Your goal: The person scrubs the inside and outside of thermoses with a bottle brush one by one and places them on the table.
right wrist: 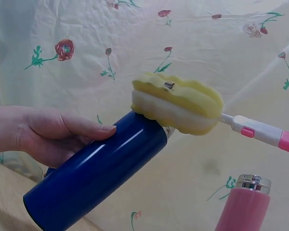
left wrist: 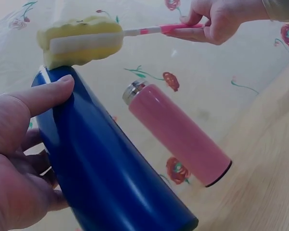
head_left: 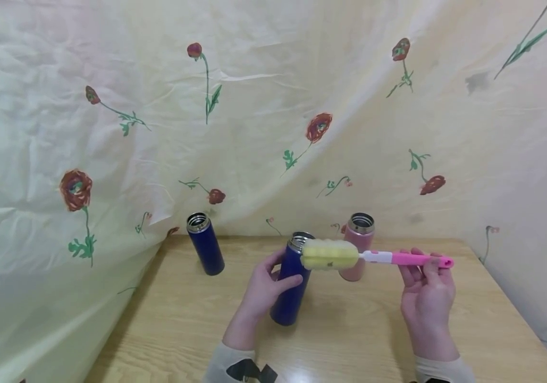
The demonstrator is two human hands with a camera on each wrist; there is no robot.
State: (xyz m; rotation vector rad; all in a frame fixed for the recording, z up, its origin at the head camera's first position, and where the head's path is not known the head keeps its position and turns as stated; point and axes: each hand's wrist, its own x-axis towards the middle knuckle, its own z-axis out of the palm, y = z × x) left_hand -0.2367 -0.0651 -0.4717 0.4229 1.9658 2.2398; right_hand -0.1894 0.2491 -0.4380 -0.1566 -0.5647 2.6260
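Observation:
My left hand (head_left: pixel 266 284) grips a dark blue bottle (head_left: pixel 291 290) around its upper body, thumb across the front. The bottle tilts a little, its steel mouth up and uncapped. In my right hand (head_left: pixel 426 292) is a bottle brush, pinched by its pink handle (head_left: pixel 412 259) and held level. Its yellow and white sponge head (head_left: pixel 330 254) overlaps the steel rim in the head view. From the left wrist, the sponge (left wrist: pixel 82 41) shows right at the top of the blue bottle (left wrist: pixel 101 149); the right wrist view has the sponge (right wrist: pixel 178 103) lying across the mouth end.
A pink bottle (head_left: pixel 353 266), lidless, stands behind the brush. Further left stands another dark blue bottle (head_left: pixel 206 247), also uncapped. Both are on the light wooden table (head_left: pixel 177 319). A cream cloth with red flowers (head_left: pixel 254 133) hangs behind the table and along its sides.

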